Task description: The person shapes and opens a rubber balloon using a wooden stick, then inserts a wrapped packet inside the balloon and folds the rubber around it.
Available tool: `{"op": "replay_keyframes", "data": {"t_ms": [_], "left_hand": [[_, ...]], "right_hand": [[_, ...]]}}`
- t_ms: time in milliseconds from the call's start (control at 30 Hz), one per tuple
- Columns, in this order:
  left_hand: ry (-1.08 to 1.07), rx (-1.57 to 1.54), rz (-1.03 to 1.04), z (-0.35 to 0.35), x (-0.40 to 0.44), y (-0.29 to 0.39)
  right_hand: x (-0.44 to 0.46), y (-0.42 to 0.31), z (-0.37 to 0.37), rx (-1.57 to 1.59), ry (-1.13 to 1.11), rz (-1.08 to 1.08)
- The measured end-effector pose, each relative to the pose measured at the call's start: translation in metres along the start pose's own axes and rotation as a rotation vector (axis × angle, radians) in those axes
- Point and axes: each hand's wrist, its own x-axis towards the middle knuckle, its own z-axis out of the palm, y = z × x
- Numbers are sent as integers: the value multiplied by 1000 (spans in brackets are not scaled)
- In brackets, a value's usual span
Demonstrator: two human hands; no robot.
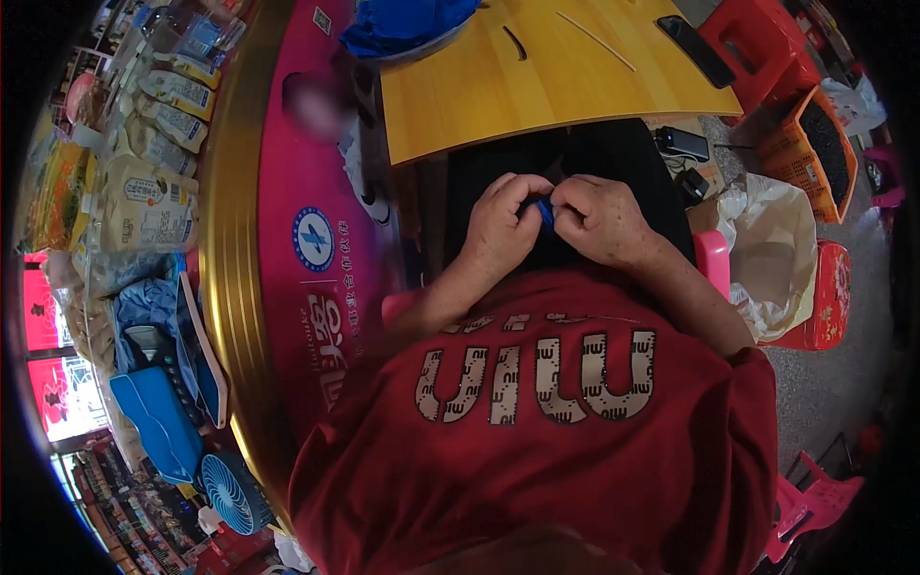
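In my lap, in front of the dark trousers, both hands are brought together. My left hand (507, 218) has its fingers curled and its thumb and fingertips pressed together. My right hand (604, 219) is bent the same way, its fingertips almost meeting those of the left. Between them shows a small bright blue piece (545, 213), mostly covered by the fingers; I cannot tell what it is. The wooden tabletop (479, 105) lies just beyond the hands. On it are a short dark curved piece (516, 43), a thin stick (596, 40) and a black phone (695, 51).
A blue plastic bag (407, 27) sits at the table's far left. To the right stand a bin with a white liner (767, 249), an orange basket (810, 158) and red stools (762, 43). At left, a gold-edged counter (235, 240) bears packets and a blue fan (230, 494).
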Motion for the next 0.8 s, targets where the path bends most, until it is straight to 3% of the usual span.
{"op": "replay_keyframes", "data": {"t_ms": [33, 100, 133, 200, 300, 600, 800], "left_hand": [[1, -1, -3, 2, 0, -5], [-49, -566, -269, 5, -1, -13], [-50, -565, -269, 4, -2, -13], [-46, -977, -379, 1, -1, -11], [-66, -1095, -424, -2, 0, -7], [-62, -1138, -518, 0, -1, -2], [-118, -1130, -494, -3, -3, -6]], "right_hand": [[1, -1, -1, 1, -4, 0], [2, -5, -6, 167, -21, 69], [2, -6, -7, 168, -19, 70], [2, -6, -11, 464, -68, 337], [1, 2, -9, 672, -64, 458], [3, -1, -15, 872, -135, 564], [3, -4, -13, 700, -154, 523]]}}
